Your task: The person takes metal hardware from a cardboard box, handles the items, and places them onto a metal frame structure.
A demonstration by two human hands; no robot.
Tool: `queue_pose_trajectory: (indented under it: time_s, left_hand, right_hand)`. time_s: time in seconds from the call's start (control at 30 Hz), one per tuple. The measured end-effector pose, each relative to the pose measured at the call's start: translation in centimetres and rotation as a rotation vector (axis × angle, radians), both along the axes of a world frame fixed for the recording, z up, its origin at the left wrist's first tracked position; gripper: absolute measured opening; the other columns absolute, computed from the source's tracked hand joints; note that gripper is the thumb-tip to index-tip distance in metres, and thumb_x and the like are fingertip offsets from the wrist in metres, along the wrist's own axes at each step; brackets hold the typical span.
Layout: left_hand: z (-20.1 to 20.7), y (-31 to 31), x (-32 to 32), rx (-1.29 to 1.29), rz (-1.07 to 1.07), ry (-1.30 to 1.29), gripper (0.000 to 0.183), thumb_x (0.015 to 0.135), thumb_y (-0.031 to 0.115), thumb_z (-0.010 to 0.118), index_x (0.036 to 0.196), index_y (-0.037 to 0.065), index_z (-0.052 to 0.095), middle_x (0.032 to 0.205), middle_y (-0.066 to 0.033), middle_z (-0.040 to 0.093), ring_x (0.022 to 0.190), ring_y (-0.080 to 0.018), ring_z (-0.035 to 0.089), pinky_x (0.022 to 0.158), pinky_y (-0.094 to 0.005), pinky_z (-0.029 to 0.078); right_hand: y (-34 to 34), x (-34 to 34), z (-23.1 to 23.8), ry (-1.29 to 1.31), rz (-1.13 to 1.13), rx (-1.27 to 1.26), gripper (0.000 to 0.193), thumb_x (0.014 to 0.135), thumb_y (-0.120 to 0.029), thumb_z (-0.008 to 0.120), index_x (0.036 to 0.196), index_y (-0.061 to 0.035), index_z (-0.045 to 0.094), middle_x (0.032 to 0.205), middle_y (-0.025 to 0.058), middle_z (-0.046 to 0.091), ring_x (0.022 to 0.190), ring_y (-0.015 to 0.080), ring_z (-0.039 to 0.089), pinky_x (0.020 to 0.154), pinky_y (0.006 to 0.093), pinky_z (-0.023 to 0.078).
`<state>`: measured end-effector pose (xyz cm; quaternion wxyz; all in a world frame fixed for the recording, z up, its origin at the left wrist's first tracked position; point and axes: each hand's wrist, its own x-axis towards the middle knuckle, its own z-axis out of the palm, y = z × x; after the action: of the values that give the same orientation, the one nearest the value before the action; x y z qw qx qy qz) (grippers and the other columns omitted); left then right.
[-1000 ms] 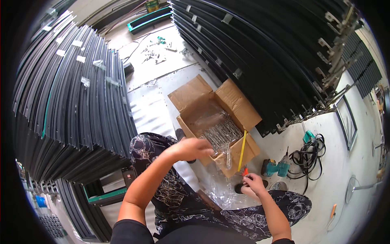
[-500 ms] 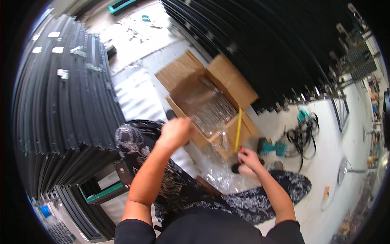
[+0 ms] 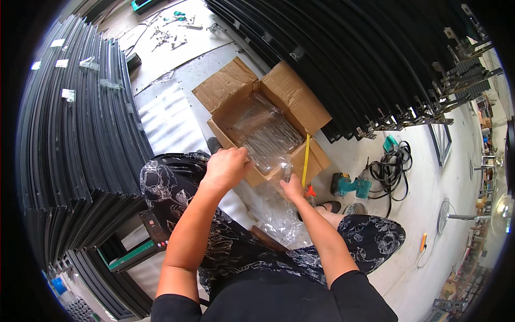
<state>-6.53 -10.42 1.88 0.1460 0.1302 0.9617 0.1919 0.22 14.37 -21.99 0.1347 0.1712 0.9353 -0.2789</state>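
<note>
The scene is bright, most strongly toward the upper left, where the floor (image 3: 144, 67) washes out almost to white. Soft striped shadows cross a pale sheet (image 3: 163, 112). Glare sparkles on the plastic wrap (image 3: 280, 226), while the black frames (image 3: 316, 59) at upper right sink into darkness — little detail survives there. Fisheye distortion bends straight edges — the corners fall to black.

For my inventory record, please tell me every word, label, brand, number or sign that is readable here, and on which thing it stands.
No text is readable.
White rectangular patches on the stacked long black bars: no legible writing.
Open brown cardboard box: no legible print.
Teal-and-black cordless power tool: any marking is too small.
Dark rectangular block: mark too small.
</note>
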Motion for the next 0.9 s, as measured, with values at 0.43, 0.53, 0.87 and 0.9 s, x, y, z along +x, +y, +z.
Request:
queue_pose_trajectory:
  time_s: [0.43, 0.53, 0.87, 0.9]
  left_hand:
    - [0.6, 0.9, -0.8, 1.102, 0.311, -0.382, 0.033, 0.086, 0.025, 0.064, 0.110, 0.002, 0.063, 0.096, -0.0049, 0.066, 0.083, -0.0119, 0.059, 0.077, -0.0261, 0.047]
    - [2.8, 0.8, 0.1, 1.254, 0.249, -0.470, 0.028, 0.089, 0.023, 0.061, 0.108, 0.003, 0.062, 0.092, -0.0032, 0.065, 0.082, -0.0090, 0.058, 0.074, -0.0227, 0.046]
    - [3.2, 0.1, 0.4, 1.260, 0.248, -0.581, 0.031, 0.085, 0.022, 0.067, 0.110, 0.004, 0.061, 0.092, -0.0001, 0.062, 0.082, -0.0073, 0.055, 0.072, -0.0224, 0.045]
    - [3.0, 0.1, 0.5, 1.294, 0.230, -0.542, 0.032, 0.087, 0.021, 0.065, 0.112, 0.004, 0.059, 0.090, 0.0002, 0.062, 0.077, -0.0066, 0.055, 0.068, -0.0214, 0.045]
  right_hand:
    - [-2.3, 1.7, 20.7, -0.290, 0.161, -1.339, 0.037, 0.084, -0.012, 0.066, 0.117, -0.0015, 0.055, 0.104, 0.0016, 0.061, 0.093, 0.0107, 0.057, 0.083, 0.0264, 0.047]
    - [-2.8, 1.5, 22.2, -0.287, 0.163, -1.342, 0.037, 0.083, -0.011, 0.067, 0.117, -0.0010, 0.056, 0.103, 0.0013, 0.061, 0.093, 0.0104, 0.057, 0.085, 0.0261, 0.046]
    - [-2.4, 1.0, 24.4, -0.228, 0.143, -1.194, 0.031, 0.084, -0.015, 0.066, 0.112, -0.0009, 0.060, 0.099, -0.0007, 0.062, 0.092, 0.0077, 0.055, 0.084, 0.0240, 0.043]
    - [-2.4, 1.0, 24.3, -0.225, 0.143, -1.191, 0.031, 0.084, -0.015, 0.066, 0.112, -0.0009, 0.060, 0.099, -0.0007, 0.062, 0.092, 0.0077, 0.055, 0.084, 0.0240, 0.043]
